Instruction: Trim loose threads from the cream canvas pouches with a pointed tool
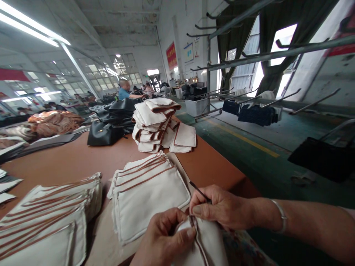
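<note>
At the lower right, my left hand [168, 234] pinches the edge of a cream panel [212, 238] with brown trim, its thumb on top. My right hand [226, 208] is closed at the same edge, close to the left fingertips. From its fist sticks out a thin dark tool [198, 190], pointing up and left; its kind I cannot make out. Just beyond my hands, a fanned stack of cream panels [151, 195] with brown edges lies on the table. To its left spreads another such stack [50, 221].
A tall, uneven pile of cream pieces [149, 114] stands farther back on the brown table [213, 155]. Black bags [104, 133] lie beside it. On the right, a metal rack [249, 57] with hooks holds dark bags. A person in blue [124, 92] is in the distance.
</note>
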Demonstrator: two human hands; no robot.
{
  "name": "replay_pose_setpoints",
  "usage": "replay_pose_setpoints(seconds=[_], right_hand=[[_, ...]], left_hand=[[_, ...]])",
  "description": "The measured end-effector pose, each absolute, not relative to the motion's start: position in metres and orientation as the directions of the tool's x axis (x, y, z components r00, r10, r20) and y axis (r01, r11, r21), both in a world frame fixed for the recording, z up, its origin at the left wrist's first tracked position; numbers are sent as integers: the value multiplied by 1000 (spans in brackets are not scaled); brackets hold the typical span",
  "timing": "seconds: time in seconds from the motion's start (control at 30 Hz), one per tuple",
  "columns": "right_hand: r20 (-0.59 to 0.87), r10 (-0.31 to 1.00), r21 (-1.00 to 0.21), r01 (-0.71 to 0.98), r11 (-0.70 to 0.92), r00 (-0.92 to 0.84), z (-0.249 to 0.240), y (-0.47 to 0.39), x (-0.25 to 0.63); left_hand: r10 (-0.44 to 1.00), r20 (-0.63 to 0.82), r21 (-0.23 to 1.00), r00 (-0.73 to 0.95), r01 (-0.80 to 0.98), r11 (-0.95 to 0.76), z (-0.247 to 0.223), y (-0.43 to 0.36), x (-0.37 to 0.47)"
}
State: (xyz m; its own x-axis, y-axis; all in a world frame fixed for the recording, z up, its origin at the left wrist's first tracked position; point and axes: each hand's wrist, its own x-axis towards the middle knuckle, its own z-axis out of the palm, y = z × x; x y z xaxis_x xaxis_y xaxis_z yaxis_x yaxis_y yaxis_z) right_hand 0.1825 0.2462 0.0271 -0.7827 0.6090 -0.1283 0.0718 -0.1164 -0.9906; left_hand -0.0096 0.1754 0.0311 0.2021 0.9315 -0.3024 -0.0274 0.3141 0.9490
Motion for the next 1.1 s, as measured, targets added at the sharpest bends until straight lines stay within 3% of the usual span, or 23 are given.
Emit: replay_pose_setpoints(seconds=[0.33,0.4,0.47,0.57,0.63,0.77,0.87,0.93,1.0,1.1], right_hand=[[-41,651,-998,1,-62,-758,15,240,181],[28,662,-999,-32,5,-749,13,237,182],[203,627,-976,-109,186,-752,12,236,183],[512,418,-794,-227,564,-750,11,239,186],[593,284,-643,-231,730,-753,11,243,188],[621,179,-443,-153,883,-763,8,250,193],[651,121,-360,-164,919,-749,4,250,197],[678,139,-406,-209,890,-722,3,247,200],[639,286,-585,-209,784,-714,4,243,203],[328,581,-898,-54,437,-745,13,240,206]], left_hand=[[904,-362,931,228,39,363,24,177,-6],[895,-375,922,243,-9,388,20,176,-3],[895,-373,916,243,-54,397,16,175,-1],[908,-362,916,213,-100,389,11,173,-1],[902,-376,902,213,-141,409,9,172,-3],[875,-440,845,203,-235,480,12,169,-5],[884,-435,852,172,-237,466,18,167,-3],[901,-409,875,148,-219,433,21,165,-2],[915,-385,896,123,-187,402,25,163,-3],[920,-380,914,96,-118,389,30,161,-5]])
